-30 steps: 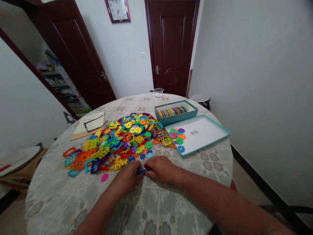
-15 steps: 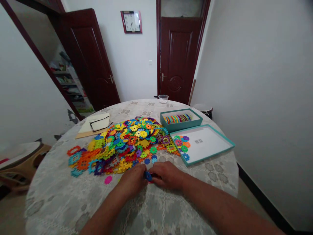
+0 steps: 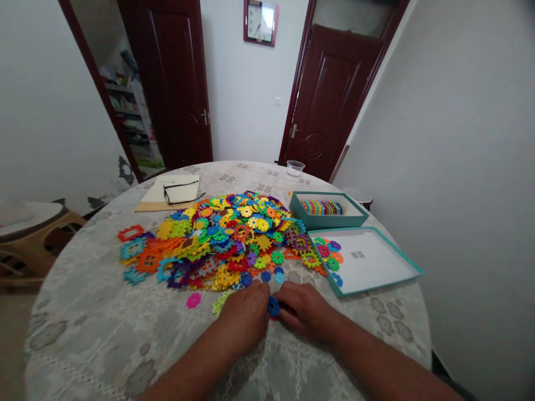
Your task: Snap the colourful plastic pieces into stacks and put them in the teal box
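Close to the front of the pile, my two hands meet over a blue notched plastic disc (image 3: 273,306). My left hand (image 3: 246,312) is closed at the disc's left edge, its fingertips mostly hidden behind the knuckles. From the other side, the bent thumb and fingers of my right hand (image 3: 307,307) pinch the disc. A bit of red shows just under the blue disc; its shape is mostly covered. Left of my left hand lie a pink disc (image 3: 193,301) and a lime-green notched piece (image 3: 220,303), partly covered by that hand.
A heap of colourful interlocking pieces (image 3: 234,234) spreads over the round table (image 3: 92,312). To the right stand a teal box (image 3: 334,221) holding rows of discs and its lid (image 3: 376,262) with several discs. Glasses (image 3: 181,195) rest on paper; a clear bowl (image 3: 295,168) stands behind.
My view has tilted and shifted, so the table scene sits farther right. The blue disc now shows more of its face. Both hands stay together around it.
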Demonstrator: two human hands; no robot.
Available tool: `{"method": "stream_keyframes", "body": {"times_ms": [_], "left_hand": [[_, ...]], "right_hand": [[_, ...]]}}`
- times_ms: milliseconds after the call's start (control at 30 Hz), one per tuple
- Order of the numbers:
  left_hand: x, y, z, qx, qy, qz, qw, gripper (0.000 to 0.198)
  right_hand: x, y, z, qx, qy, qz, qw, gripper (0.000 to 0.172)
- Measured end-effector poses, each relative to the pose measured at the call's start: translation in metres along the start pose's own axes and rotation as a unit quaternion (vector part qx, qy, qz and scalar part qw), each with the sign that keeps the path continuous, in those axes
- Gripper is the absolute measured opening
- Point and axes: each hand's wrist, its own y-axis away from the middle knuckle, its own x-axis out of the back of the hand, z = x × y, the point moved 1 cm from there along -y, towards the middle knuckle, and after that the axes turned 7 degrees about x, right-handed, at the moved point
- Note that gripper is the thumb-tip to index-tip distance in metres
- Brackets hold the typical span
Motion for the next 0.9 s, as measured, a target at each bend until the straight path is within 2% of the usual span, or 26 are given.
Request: {"method": "stream_keyframes", "body": {"times_ms": [267,533,900], "left_hand": [[-0.006,0.002,-0.003,0.004,0.020,0.010,1.000,0.025],[-0.007,0.003,-0.002,0.011,0.012,0.017,1.000,0.016],[-0.008,0.002,0.001,0.005,-0.002,0.025,1.000,0.016]], "right_hand": [[-0.002,-0.003,0.000,-0.030,-0.036,0.016,0.999,0.019],[0.017,-0.006,-0.003,-0.042,-0.070,-0.053,0.995,0.015],[0.020,-0.004,-0.003,-0.035,-0.076,-0.051,0.995,0.017]]}}
